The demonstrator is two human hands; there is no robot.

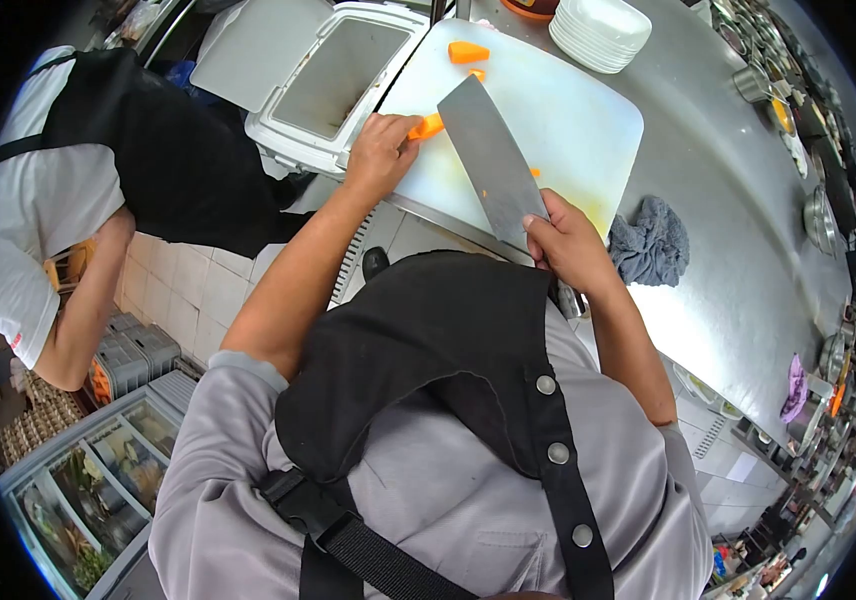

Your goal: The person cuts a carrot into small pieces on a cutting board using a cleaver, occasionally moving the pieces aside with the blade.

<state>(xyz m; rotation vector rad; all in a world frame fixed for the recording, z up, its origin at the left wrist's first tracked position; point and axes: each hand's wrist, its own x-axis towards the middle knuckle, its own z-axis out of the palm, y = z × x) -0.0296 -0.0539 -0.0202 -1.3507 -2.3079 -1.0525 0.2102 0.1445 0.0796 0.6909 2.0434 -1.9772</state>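
Note:
My right hand (572, 243) grips a broad-bladed cleaver (493, 158), its blade slanting up and left over the white cutting board (583, 115). At the board's left edge, my left hand (382, 154) is closed on an orange carrot piece (429, 126), close beside the blade. A larger carrot chunk (468, 52) lies near the board's far edge. Partly covered by the blade tip is a small carrot bit (477, 75). Another orange scrap (536, 172) sits by the blade's right side, and yellowish stains mark the board's near right corner.
Left of the board stands an open white bin (343, 75). Stacked white dishes (600, 32) are at the back of the steel counter (718, 200), and a crumpled grey cloth (651, 243) lies right of my hand. A person in a black apron (163, 150) stands at left.

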